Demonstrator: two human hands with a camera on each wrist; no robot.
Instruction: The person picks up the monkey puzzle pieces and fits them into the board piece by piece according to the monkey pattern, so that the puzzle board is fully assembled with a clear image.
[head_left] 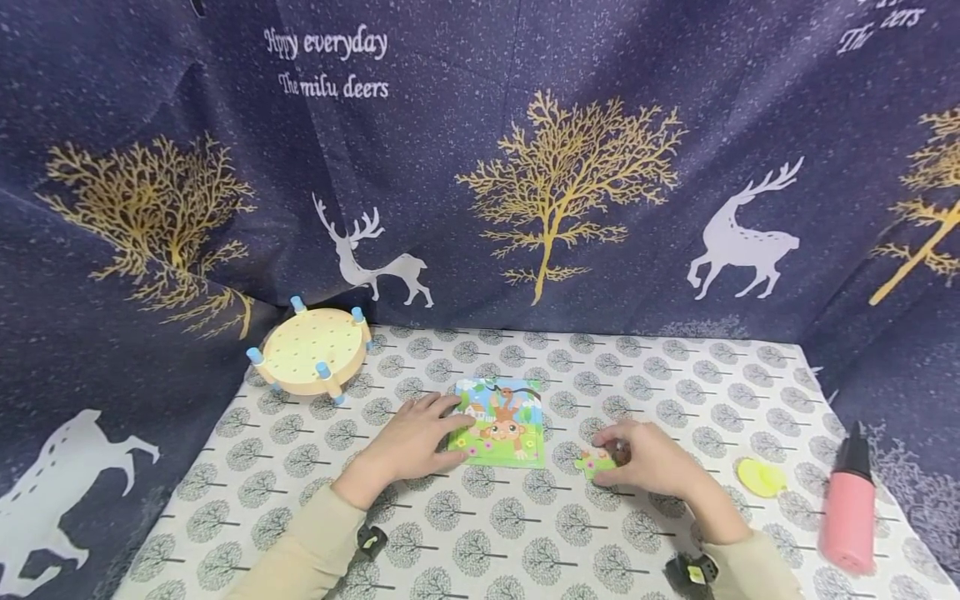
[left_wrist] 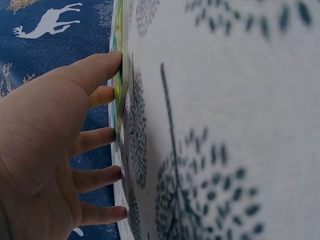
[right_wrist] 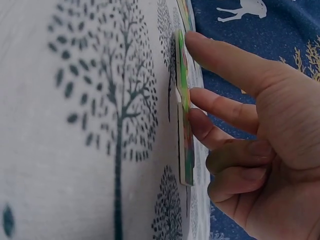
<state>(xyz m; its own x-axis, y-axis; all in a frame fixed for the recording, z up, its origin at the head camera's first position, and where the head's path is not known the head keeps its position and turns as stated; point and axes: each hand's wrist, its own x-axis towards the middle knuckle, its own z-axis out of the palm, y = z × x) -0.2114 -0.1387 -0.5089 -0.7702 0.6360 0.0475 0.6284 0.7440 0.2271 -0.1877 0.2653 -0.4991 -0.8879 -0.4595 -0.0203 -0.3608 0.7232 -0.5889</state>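
A square jigsaw puzzle (head_left: 504, 422) with a monkey hanging upside down lies flat near the table's middle. My left hand (head_left: 420, 437) rests at its left side, fingers spread, some fingertips on the picture. In the left wrist view the thumb and fingers of this hand (left_wrist: 55, 145) point at the thin puzzle edge (left_wrist: 119, 75). To the right, apart from the puzzle, my right hand (head_left: 651, 458) holds a small green and pink puzzle piece (head_left: 594, 462) low at the cloth. The right wrist view shows thumb, index and middle fingertips at the piece (right_wrist: 185, 130), the other fingers curled inward.
A round yellow pegboard-like stand (head_left: 315, 350) with blue-tipped legs is at the back left. Right of my right hand lie a yellow round object (head_left: 761, 477) and a pink bottle (head_left: 849, 517) with a black top. A tree-patterned cloth (head_left: 540, 533) covers the table; a dark curtain (head_left: 450, 167) hangs behind.
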